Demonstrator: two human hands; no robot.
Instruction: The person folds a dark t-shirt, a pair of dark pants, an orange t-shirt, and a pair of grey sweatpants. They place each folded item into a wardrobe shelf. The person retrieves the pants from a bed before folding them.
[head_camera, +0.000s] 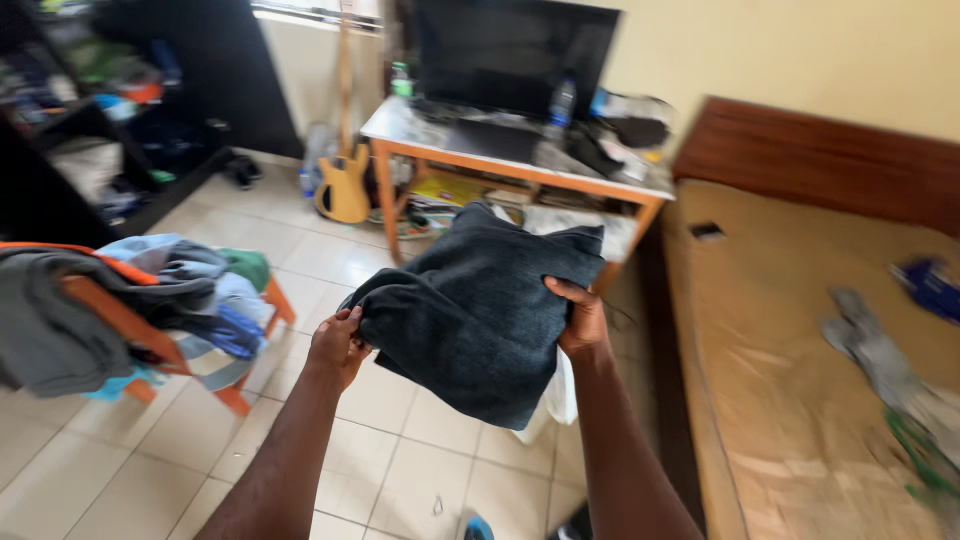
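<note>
Down the right side runs one bed (800, 330) with a bare tan mattress and a dark wooden headboard; a few loose bits of cloth lie on it, one grey piece (875, 350), one blue (930, 285) and some green near the lower corner, plus one small dark flat object (707, 231) near its head. Next in size is one wooden table (520, 170) against the far wall, carrying one dark screen (515, 50), two bottles and a clutter too blurred to sort. One yellow guitar (343, 170) leans upright just left of the table. At the left edge one orange-framed chair (250, 395) is heaped with clothes (120, 300), grey, blue and green ones mixed. Dark shelving (90, 120) stands behind it, its contents blurred.

Between all this, held up in mid-air over the pale tiled floor (400, 450), is one folded dark grey garment (475, 310). It hides part of the table's lower shelf and a white object on the floor behind it. The left hand (338, 345) is clamped on the garment's left edge, fingers curled round the cloth. The right hand (582, 318) is clamped on its right edge, thumb over the front. The two hands are well apart, the garment spanning the gap.
</note>
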